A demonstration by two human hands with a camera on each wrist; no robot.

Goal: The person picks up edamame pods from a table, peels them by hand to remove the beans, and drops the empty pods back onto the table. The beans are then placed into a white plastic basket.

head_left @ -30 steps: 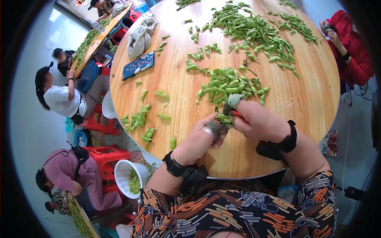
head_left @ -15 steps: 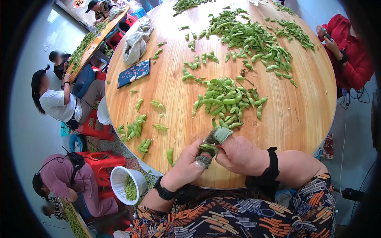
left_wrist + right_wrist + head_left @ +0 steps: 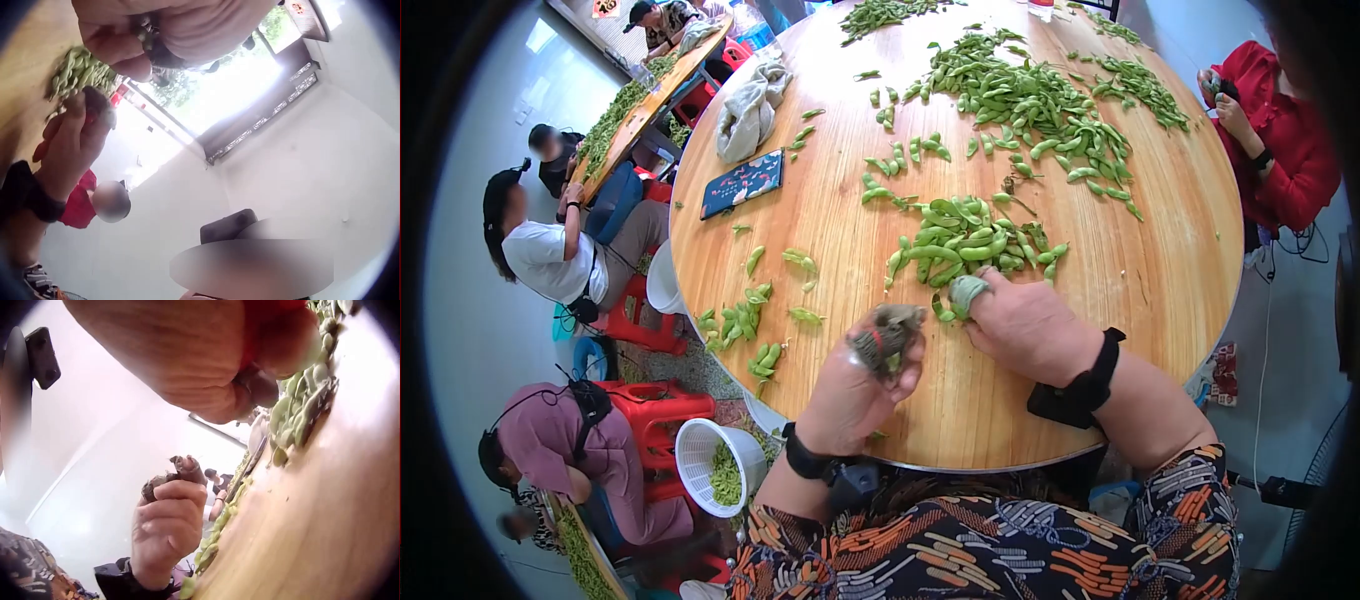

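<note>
A pile of green soybean pods [image 3: 975, 245] lies mid-table. My right hand [image 3: 1035, 325] is at the pile's near edge, its fingers bent downward beside a loose pod [image 3: 941, 308]; a pale green cloth cover [image 3: 968, 292] wraps one fingertip. Whether those fingers pinch a pod I cannot tell. Held up to the left, over the near table edge, my left hand [image 3: 870, 375] has curled fingers with grey-brown, red-banded covers [image 3: 883, 340]. A bit of green pod [image 3: 147, 41] shows between its thumb and fingers in the left wrist view.
Bigger pod heaps [image 3: 1030, 95] cover the far side of the round table [image 3: 840, 220]. A dark blue patterned booklet [image 3: 742, 183] and a grey cloth [image 3: 752, 110] lie at left, above small pod clusters [image 3: 735, 320]. Below stands a white basket [image 3: 750, 460]. A person in red [image 3: 1290, 150] sits at right.
My hands were together over a pod, then came apart. The right hand moved forward to the pile; the left stayed back and turned upward. The view shifted slightly.
</note>
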